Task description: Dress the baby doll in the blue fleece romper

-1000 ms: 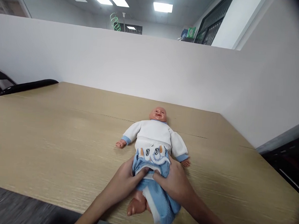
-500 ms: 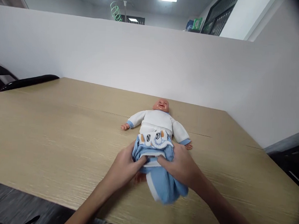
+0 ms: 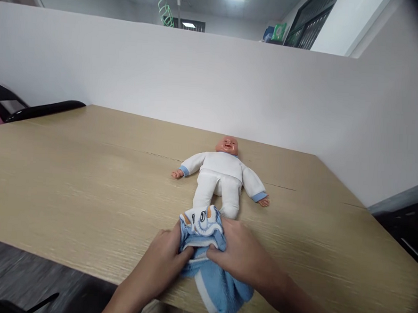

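Note:
A baby doll (image 3: 221,169) lies on its back, arms spread and head toward the wall. It wears a white top with blue cuffs, and its white legs are bare down to the knees. Blue doll pants (image 3: 225,287) with white trim and a printed animal face are bunched at the lower end of its legs. My left hand (image 3: 162,257) grips the near-left side of the opening, thumb inside. On the other side, my right hand (image 3: 242,250) pinches the same edge. The doll's feet are hidden behind the cloth and my hands.
The wooden table (image 3: 86,191) runs up to a white partition wall (image 3: 199,80). A black chair (image 3: 49,111) stands at the left edge, and a dark object (image 3: 406,225) is beyond the right edge.
Both hands have moved toward me with the pants, away from the doll's waist. The doll's white thighs and knees, covered before, now show.

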Demonstrator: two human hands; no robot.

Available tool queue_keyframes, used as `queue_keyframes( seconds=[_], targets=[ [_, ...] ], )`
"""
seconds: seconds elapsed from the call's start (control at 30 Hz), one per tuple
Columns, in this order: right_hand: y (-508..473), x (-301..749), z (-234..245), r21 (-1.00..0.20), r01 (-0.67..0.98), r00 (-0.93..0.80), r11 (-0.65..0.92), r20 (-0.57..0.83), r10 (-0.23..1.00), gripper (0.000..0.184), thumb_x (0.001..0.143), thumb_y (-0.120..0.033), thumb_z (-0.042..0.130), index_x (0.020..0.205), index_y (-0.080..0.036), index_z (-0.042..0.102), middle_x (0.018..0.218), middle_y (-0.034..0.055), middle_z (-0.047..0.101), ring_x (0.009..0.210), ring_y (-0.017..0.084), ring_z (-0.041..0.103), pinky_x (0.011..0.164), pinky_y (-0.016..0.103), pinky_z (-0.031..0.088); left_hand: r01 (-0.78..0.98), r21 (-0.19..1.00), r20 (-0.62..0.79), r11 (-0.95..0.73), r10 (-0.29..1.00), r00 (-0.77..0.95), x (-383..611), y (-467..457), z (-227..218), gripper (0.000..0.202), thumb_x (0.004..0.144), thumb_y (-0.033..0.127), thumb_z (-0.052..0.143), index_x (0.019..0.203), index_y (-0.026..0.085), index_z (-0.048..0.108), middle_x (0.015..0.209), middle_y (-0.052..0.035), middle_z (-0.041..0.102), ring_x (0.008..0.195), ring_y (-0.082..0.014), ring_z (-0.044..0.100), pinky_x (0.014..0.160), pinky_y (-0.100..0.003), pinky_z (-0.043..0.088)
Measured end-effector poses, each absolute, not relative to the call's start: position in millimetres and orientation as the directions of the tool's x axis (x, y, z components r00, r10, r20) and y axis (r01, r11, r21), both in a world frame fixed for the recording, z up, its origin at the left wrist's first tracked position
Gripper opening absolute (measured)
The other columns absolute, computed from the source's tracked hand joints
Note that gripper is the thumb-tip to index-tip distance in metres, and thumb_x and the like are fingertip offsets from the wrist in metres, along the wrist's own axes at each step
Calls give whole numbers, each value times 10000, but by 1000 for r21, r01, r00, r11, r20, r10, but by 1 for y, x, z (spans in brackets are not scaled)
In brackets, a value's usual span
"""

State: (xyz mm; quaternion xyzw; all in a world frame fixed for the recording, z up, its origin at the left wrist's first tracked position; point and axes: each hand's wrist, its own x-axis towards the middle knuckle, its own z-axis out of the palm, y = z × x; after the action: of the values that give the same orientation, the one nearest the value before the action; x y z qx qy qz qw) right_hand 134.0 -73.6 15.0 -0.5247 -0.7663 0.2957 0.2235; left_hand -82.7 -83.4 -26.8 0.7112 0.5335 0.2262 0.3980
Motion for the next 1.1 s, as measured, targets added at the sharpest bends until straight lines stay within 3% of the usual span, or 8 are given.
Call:
queue_keyframes(
  seconds=[0.13,0.33,0.47,0.6,0.7,0.87,1.0,1.1],
  targets=[
    [-76,129,10,-611,761,-291,220,-17,957,363,773,-194,636,1134,-235,633,1145,93,751,1052,326,720,924,451,543,663,731,-88,-160,942,325,-81,-78,-35,201,954,331,549,1105,218,618,1083,-110,756,1014,-367,630,994,-509,405],
    [-81,129,7,-465,866,-250,184,-83,965,347,808,-222,612,1150,-164,609,1170,188,714,1084,396,697,944,520,543,603,775,-17,-188,948,317,-78,-76,-46,148,923,320,562,1025,220,599,1062,-117,713,1061,-360,591,1020,-517,399],
    [-77,133,0,-562,813,-225,151,-64,972,472,773,-206,660,1239,-198,582,1161,137,745,1061,356,715,920,462,538,558,815,13,-155,968,249,-75,-79,-53,315,880,263,553,1190,207,564,1144,-135,684,1107,-363,577,1017,-525,435],
    [-73,137,-8,-760,642,-194,100,-34,980,609,739,-212,738,1320,-221,556,1105,79,774,980,303,731,846,399,552,364,920,68,-147,973,221,-72,-76,-55,452,910,238,542,1353,195,464,1270,-137,663,1185,-318,616,1047,-473,471],
    [-68,141,-10,-843,506,-235,182,68,970,362,739,-143,693,1089,-225,646,959,22,778,857,245,723,779,344,549,303,933,129,-196,966,225,-73,-67,-51,371,975,294,534,1328,179,519,1293,-144,678,1201,-304,636,1074,-457,478],
    [-46,153,-8,-781,552,-253,292,177,951,109,740,-175,719,795,-219,634,773,-12,720,711,201,668,673,307,511,307,896,234,-320,929,286,-83,-40,-35,305,1000,312,554,1264,195,650,1464,-123,633,1394,-299,543,1214,-448,395],
    [-30,169,-1,-752,529,-418,394,173,892,84,811,-250,753,865,-207,707,840,-3,766,781,206,709,766,318,555,299,898,195,-323,901,389,-91,-22,-17,362,990,377,615,1305,215,691,1501,-91,636,1377,-301,580,1188,-424,447],
    [-26,184,4,-781,527,-449,335,79,890,392,815,-379,846,1153,-211,742,1104,42,797,1020,273,739,924,373,575,305,904,141,-299,883,448,-97,-15,-3,460,960,413,675,1381,227,679,1510,-84,640,1381,-326,591,1198,-450,449]
  ],
)
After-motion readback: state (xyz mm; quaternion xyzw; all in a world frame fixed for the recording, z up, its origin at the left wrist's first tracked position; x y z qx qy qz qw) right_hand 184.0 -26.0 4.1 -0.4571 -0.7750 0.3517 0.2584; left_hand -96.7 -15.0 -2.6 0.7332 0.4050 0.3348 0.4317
